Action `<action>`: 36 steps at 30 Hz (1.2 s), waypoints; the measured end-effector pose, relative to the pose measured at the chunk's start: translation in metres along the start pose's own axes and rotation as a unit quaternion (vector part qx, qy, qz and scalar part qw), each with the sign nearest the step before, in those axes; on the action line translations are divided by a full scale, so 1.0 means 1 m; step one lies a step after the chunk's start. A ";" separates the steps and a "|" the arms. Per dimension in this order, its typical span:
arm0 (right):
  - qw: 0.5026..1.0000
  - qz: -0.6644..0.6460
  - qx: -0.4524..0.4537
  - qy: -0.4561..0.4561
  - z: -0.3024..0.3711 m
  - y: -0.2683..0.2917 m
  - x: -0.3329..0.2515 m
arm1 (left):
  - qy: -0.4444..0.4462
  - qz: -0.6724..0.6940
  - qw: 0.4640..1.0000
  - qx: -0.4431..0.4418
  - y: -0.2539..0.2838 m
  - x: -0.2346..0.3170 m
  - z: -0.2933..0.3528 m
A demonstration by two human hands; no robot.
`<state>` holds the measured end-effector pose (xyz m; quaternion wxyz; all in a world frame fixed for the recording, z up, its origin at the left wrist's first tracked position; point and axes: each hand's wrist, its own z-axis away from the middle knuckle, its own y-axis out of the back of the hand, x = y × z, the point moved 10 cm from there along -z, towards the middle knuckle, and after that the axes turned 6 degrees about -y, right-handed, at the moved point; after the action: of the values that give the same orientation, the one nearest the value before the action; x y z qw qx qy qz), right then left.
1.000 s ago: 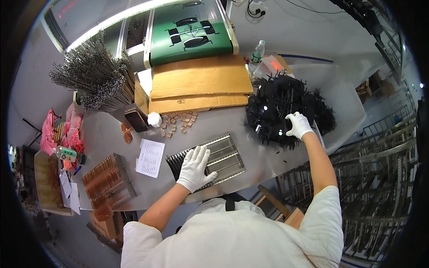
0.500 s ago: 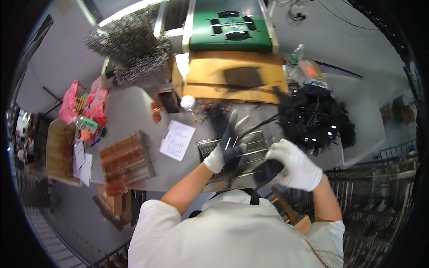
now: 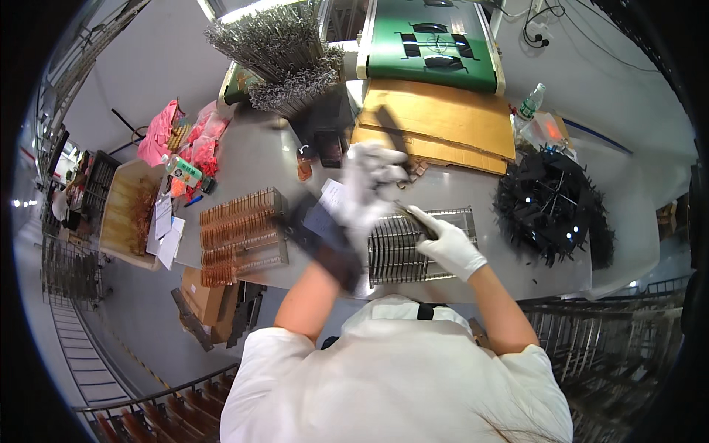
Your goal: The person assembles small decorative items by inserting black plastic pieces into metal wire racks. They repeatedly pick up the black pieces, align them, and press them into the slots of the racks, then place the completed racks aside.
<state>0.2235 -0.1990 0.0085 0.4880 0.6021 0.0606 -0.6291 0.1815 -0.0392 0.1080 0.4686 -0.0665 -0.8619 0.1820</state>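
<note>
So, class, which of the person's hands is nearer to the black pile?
The right. The right hand is left of the black pile, with a gap between; the left hand, blurred, is farther left of it.

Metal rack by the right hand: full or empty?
Part-filled: dark pieces line the left part of the metal rack; its visible right end looks bare. The right hand hides some.

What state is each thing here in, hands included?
Left hand: gloved, blurred, grip unclear
Right hand: gloved, apparently closed on a thin dark piece
Middle rack: partly filled with dark pieces
Left rack: holding copper-coloured pieces
Black pile: heaped loosely
Cardboard: lying flat
Green conveyor: bearing black parts; running or stopped, unclear
Clear bottle: standing
</note>
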 end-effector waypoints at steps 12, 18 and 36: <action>0.929 -0.247 -0.051 -0.271 -0.014 -0.060 0.184 | 0.013 0.049 0.979 0.197 0.084 0.040 0.076; 0.919 -0.289 -0.016 -0.266 -0.008 -0.058 0.192 | 0.001 0.038 0.981 0.189 0.079 0.038 0.077; 0.998 -0.004 -0.015 0.058 0.020 0.002 -0.033 | 0.214 0.218 0.951 0.056 -0.037 -0.013 0.088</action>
<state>0.2043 -0.1950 0.0414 0.4904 0.6297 0.1008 -0.5940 0.1173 -0.0993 0.0682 0.5939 -0.2639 -0.6944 0.3090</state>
